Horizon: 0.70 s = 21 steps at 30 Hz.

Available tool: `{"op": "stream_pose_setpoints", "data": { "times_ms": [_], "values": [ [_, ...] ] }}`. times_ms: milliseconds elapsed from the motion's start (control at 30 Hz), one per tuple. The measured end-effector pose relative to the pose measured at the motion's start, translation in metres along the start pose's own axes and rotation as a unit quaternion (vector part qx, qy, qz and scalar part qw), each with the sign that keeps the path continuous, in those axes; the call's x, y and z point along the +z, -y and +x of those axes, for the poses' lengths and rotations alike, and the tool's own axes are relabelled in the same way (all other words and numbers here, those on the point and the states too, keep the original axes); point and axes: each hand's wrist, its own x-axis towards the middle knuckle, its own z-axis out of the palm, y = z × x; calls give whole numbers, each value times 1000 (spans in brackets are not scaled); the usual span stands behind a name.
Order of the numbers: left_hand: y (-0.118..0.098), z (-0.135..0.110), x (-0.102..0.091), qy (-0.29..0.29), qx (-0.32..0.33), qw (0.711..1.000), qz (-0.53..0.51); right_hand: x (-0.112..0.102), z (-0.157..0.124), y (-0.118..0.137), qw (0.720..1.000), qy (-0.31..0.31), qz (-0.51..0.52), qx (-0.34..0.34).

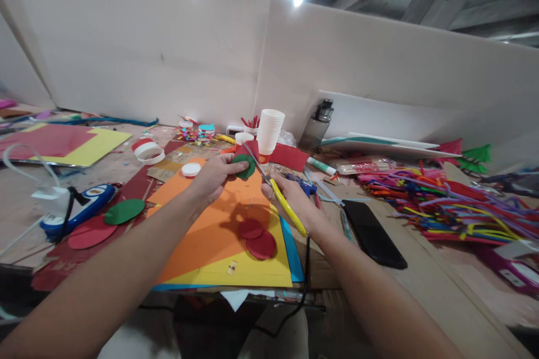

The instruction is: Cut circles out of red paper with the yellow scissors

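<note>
My left hand (219,175) pinches a green paper circle (243,166) between thumb and fingers, above the orange paper (202,235). In my right hand (295,200) is a pair of scissors (286,205) with yellow handles. Their blades point up and left, close to the right edge of the green circle; whether they touch it I cannot tell. Below the hands, two red paper circles (260,248) lie partly overlapping on the orange and yellow sheets. Further left, a larger green circle (124,211) and a red circle (91,232) lie side by side.
A stack of white paper cups (270,132) stands behind my hands, near a dark bottle (316,123). On the right are a black phone (373,234) and a heap of colourful pipe cleaners (446,196). A blue device (80,213) with cables sits at left.
</note>
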Motion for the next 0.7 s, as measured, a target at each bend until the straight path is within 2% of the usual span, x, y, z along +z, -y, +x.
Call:
{"op": "stream_pose_setpoints", "data": {
  "times_ms": [367, 700],
  "values": [
    [2, -1, 3, 9, 1, 1000, 20, 5, 1, -3, 1000, -7, -22, -1],
    [-2, 1, -7, 47, -16, 998, 42, 1, -1, 1, 999, 10, -35, 17]
  ]
}}
